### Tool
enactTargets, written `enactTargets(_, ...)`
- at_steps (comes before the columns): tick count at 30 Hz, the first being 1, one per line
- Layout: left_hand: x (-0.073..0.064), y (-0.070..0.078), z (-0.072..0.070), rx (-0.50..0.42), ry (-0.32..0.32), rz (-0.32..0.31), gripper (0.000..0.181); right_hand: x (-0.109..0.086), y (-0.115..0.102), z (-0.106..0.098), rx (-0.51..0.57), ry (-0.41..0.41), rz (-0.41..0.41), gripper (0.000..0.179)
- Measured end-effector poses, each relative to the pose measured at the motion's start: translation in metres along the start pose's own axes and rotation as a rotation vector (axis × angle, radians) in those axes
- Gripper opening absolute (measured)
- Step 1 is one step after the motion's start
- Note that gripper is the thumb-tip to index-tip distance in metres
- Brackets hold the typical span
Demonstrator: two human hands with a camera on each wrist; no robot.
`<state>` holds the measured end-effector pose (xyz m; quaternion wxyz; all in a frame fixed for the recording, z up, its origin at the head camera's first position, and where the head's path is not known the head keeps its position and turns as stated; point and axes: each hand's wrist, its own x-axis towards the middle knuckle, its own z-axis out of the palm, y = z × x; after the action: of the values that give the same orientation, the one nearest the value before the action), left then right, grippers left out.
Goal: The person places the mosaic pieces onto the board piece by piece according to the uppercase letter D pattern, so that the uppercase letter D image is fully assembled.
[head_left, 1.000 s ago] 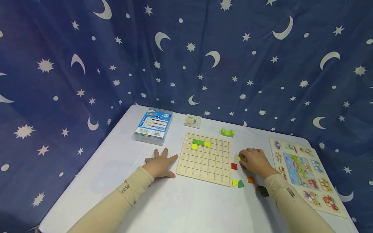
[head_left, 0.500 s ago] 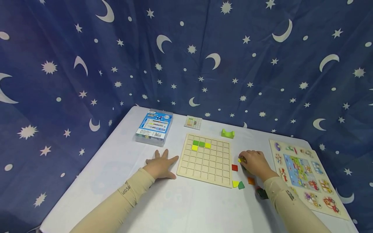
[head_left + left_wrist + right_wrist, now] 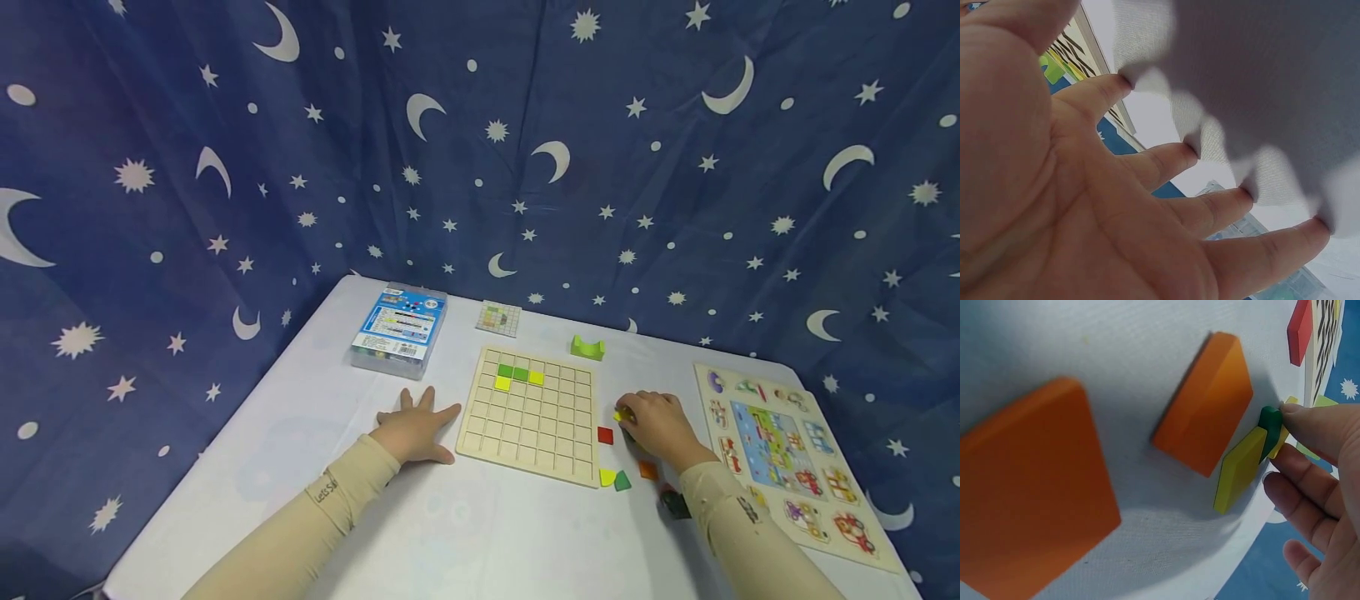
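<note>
My left hand [image 3: 414,427] rests on the white table with fingers spread, left of a wooden grid board [image 3: 525,429]. In the left wrist view its fingertips touch the cloth. Two green and two yellow square tiles sit in the board's upper rows. Right of the board, my right hand [image 3: 660,425] pinches a yellow piece [image 3: 1285,430] between thumb and finger. A green piece [image 3: 1267,425] and another yellow piece [image 3: 1240,467] lie beside those fingertips. Two orange tiles, one nearer [image 3: 1038,494] and one farther [image 3: 1210,403], lie close by, partly hidden from the head view.
A red tile [image 3: 605,435], a yellow piece [image 3: 607,477] and a green piece [image 3: 622,481] lie by the board's right edge. Behind stand a plastic box [image 3: 399,329], a pattern card [image 3: 498,318] and a green holder [image 3: 587,347]. A picture puzzle [image 3: 780,446] lies far right.
The head view has tilted slightly, so everything sits a little lower. Both hands keep practically the same places, and the tiles on the board are unchanged.
</note>
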<state>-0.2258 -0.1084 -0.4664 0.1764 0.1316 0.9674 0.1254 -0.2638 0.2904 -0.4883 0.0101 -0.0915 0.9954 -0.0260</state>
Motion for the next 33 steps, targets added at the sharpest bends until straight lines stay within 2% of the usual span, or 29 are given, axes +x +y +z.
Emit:
enactTargets(8,0.0,0.0,0.0,0.009,0.017,0.008,0.085,0.0,-0.004,-0.002,-0.01,0.033,-0.021,0.031)
enactTargets(14,0.0,-0.001,-0.001,0.011,0.008,-0.001,0.085,0.005,-0.019,-0.011,0.013,0.07,-0.061,0.032)
enactTargets(23,-0.003,-0.001,-0.002,-0.005,0.002,-0.001,0.085,0.023,-0.067,-0.014,-0.001,0.168,-0.265,0.017)
enactTargets(33,0.001,-0.002,0.0,-0.001,-0.001,-0.004,0.086,0.044,-0.123,-0.006,-0.018,0.197,-0.405,0.009)
